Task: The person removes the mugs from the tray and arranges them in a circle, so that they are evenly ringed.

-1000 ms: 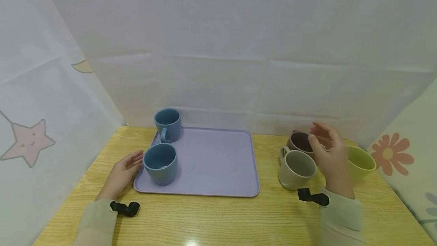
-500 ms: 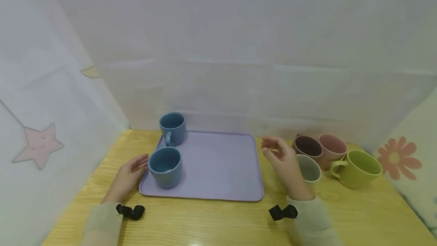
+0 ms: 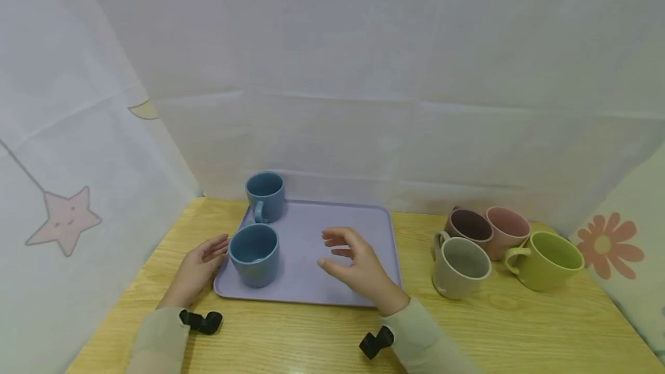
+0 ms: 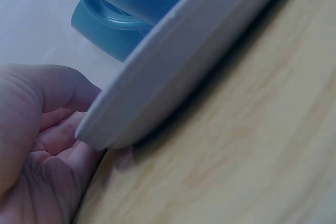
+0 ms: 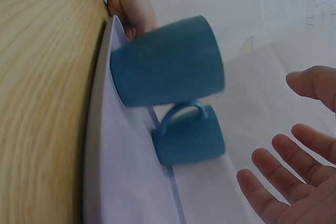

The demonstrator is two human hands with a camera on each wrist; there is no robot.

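Observation:
Two blue mugs stand on a lilac tray (image 3: 322, 281). The nearer blue mug (image 3: 254, 255) is at the tray's front left, the farther blue mug (image 3: 266, 196) at its back left corner with its handle facing forward. My left hand (image 3: 194, 270) lies at the tray's left edge beside the nearer mug; in the left wrist view its fingertips are partly hidden behind the rim. Above the tray's right half hovers my right hand (image 3: 358, 264), holding nothing, fingers spread and thumb apart, facing the blue mugs. The right wrist view shows both mugs (image 5: 168, 64) apart from its fingers (image 5: 270, 163).
Right of the tray, a grey mug (image 3: 459, 267), a dark brown mug (image 3: 470, 227), a pink mug (image 3: 506, 229) and a lime-green mug (image 3: 550, 261) cluster on the wooden table (image 3: 291, 339). A white cloth (image 3: 332, 131) hangs behind.
My right hand has moved left from the cluster of mugs to above the tray, uncovering the grey mug. My left hand stays by the tray's edge. The view has shifted slightly.

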